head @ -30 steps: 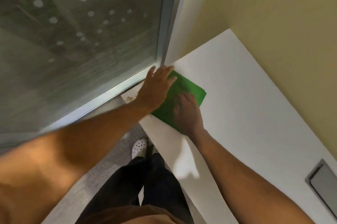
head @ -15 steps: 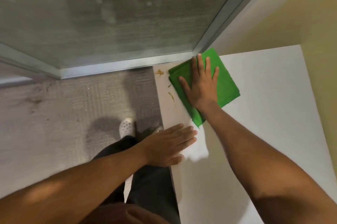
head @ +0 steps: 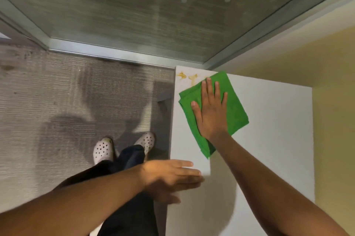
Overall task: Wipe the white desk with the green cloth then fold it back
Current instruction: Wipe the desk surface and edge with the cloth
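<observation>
The green cloth (head: 235, 112), folded into a flat rectangle, lies near the far left corner of the white desk (head: 272, 139). My right hand (head: 210, 112) presses flat on the cloth with fingers spread. Yellow-brown smears (head: 187, 77) mark the desk corner just beyond the cloth's far edge. My left hand (head: 172, 175) rests flat on the desk's left edge, nearer to me, fingers together and holding nothing.
A glass partition with a metal frame (head: 115, 55) runs behind the desk. A yellow wall (head: 334, 120) bounds the desk's right side. Grey carpet (head: 57, 110) lies to the left, with my shoes (head: 103, 149) beside the desk edge.
My left hand left the cloth and came back to the desk's near edge. My right hand went flat on the cloth, which now sits just short of the smears.
</observation>
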